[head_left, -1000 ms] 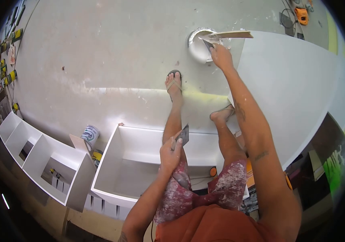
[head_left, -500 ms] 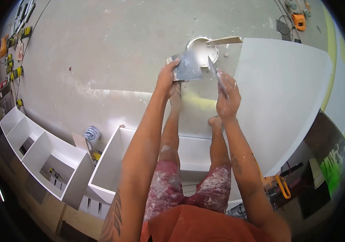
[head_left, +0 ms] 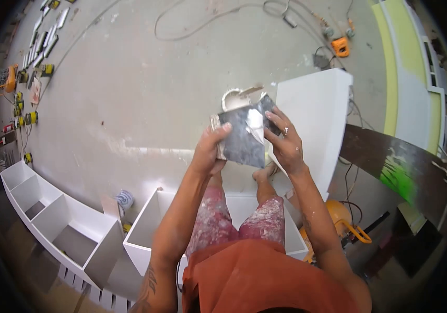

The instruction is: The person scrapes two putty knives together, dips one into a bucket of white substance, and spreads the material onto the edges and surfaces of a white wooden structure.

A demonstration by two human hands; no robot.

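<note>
My left hand (head_left: pixel 210 148) grips a wide, flat putty blade (head_left: pixel 239 143) by its pale, crusted edge, thumb on top. A lump of white putty (head_left: pixel 255 124) sits near the blade's right side. A second, smaller dark putty knife (head_left: pixel 269 110) is in my right hand (head_left: pixel 287 145), its fingers pressed against it. The two blades meet or overlap at the putty; exact contact is hard to make out. Just beyond them stands a bucket of white putty (head_left: pixel 232 99), partly covered by the left blade, with a flat stick (head_left: pixel 251 91) across its rim.
A large white panel (head_left: pixel 312 104) lies to the right. White open cabinets (head_left: pixel 67 214) stand at lower left, and another white box (head_left: pixel 142 229) surrounds my legs. Hoses (head_left: pixel 208 14) and an orange tool (head_left: pixel 340 47) lie on the floor. A paint can (head_left: pixel 124 199) stands by the cabinets.
Both hands have drawn back from the bucket towards my body. The two blades have come together, and white putty now shows on the left one. My view has shifted.
</note>
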